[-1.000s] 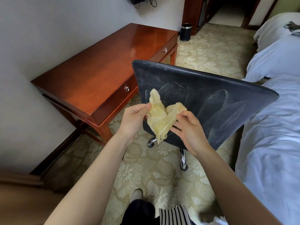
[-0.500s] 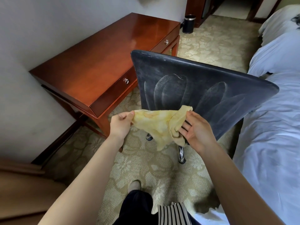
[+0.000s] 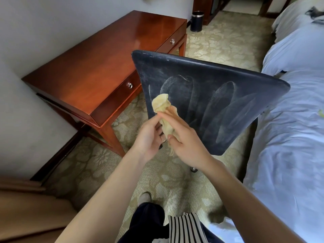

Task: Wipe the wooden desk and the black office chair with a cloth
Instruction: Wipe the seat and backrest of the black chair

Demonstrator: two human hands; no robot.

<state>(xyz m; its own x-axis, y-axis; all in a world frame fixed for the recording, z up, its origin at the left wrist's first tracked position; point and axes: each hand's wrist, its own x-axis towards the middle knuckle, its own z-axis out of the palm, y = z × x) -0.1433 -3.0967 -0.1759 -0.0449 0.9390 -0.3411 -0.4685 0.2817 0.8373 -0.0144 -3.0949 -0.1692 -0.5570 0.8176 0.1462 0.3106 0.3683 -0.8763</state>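
The yellow cloth (image 3: pixel 162 109) is bunched into a narrow upright bundle, held in the air in front of the black office chair (image 3: pixel 219 102). My left hand (image 3: pixel 149 137) holds it from the left and my right hand (image 3: pixel 185 142) lies over it from the right, fingers along the bundle. The chair's dusty backrest faces me and shows several dark wiped streaks. The reddish wooden desk (image 3: pixel 98 67) stands against the wall to the left, its top bare and glossy, with two drawers.
A bed with pale blue-white bedding (image 3: pixel 289 120) fills the right side, close to the chair. A black waste bin (image 3: pixel 197 21) stands on the patterned carpet beyond the desk. A brown wooden surface (image 3: pixel 26 211) sits at lower left. My legs and a foot show below.
The cloth was stretched wide between my hands half a second ago; now my hands have come together and the cloth is gathered into a narrow bundle.
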